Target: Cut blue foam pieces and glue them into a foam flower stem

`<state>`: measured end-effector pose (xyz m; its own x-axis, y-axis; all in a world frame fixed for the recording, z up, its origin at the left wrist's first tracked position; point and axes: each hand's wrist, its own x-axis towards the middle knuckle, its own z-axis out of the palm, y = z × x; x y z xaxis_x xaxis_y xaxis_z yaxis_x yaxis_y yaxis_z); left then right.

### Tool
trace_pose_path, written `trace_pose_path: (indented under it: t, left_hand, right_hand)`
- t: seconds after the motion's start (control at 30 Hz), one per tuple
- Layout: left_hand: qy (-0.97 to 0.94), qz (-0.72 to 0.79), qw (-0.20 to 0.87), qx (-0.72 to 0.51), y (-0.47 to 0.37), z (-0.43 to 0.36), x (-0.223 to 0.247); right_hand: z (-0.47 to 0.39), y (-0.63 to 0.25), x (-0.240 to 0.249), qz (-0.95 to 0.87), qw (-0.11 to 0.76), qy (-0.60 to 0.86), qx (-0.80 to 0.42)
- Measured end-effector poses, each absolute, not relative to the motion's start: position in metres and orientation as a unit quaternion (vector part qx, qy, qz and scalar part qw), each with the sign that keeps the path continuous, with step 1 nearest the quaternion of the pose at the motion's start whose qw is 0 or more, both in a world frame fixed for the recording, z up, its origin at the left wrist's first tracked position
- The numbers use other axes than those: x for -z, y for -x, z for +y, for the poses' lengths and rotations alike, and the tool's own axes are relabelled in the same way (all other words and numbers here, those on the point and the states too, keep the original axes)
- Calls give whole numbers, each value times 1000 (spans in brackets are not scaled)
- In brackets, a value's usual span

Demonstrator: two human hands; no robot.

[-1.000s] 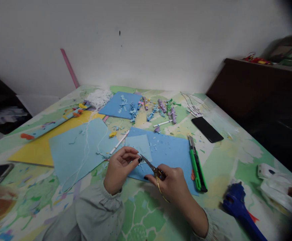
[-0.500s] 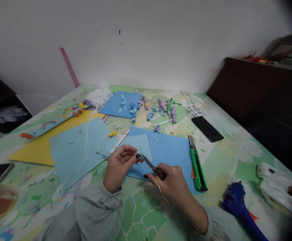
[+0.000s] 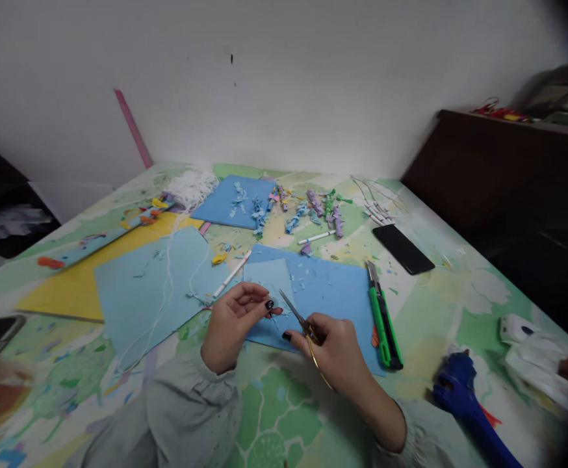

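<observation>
My left hand point(image 3: 235, 322) is closed in a pinch, with a small piece at its fingertips that is too small to make out. My right hand point(image 3: 335, 344) holds gold-handled scissors point(image 3: 294, 309), their blades pointing up and left beside the left fingertips, not touching them. Beneath both hands are a blue foam sheet point(image 3: 330, 292) and a smaller light blue piece point(image 3: 277, 276) with thin scraps on it. A white stick point(image 3: 232, 273) lies just beyond my left hand.
A green cutter point(image 3: 385, 325) and a black phone point(image 3: 403, 249) lie to the right, with a blue tool point(image 3: 464, 396) nearer. Light blue foam point(image 3: 147, 279), yellow foam point(image 3: 60, 289) and white string point(image 3: 191, 190) are left. Curled foam pieces point(image 3: 316, 203) lie behind.
The scissors have drawn slightly right, away from my left fingertips, and their blades look closer together. My left hand has stayed nearly in place.
</observation>
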<state>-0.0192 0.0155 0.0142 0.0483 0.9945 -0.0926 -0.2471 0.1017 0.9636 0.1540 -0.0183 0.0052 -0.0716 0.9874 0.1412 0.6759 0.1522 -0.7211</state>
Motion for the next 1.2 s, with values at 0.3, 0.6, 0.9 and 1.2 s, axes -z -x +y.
trace_pose_path:
  t: [0.3,0.6,0.9,1.2]
  left_hand:
    - [-405,457,593,-525,21,17,-13]
    - [-328,449,653,-514,20,18,-15]
    - [-260,432,702,-503,21,18,-12]
    - [-289,442,688,-498,21,17,-12]
  right_hand:
    - [-16,-156,-5,-685,339,602,-232]
    - [-15,-157,-7,-680,342,604,-234]
    - [-14,-158,-6,-675,342,611,-234]
    - [-13,-158,-6,-685,329,613,-217]
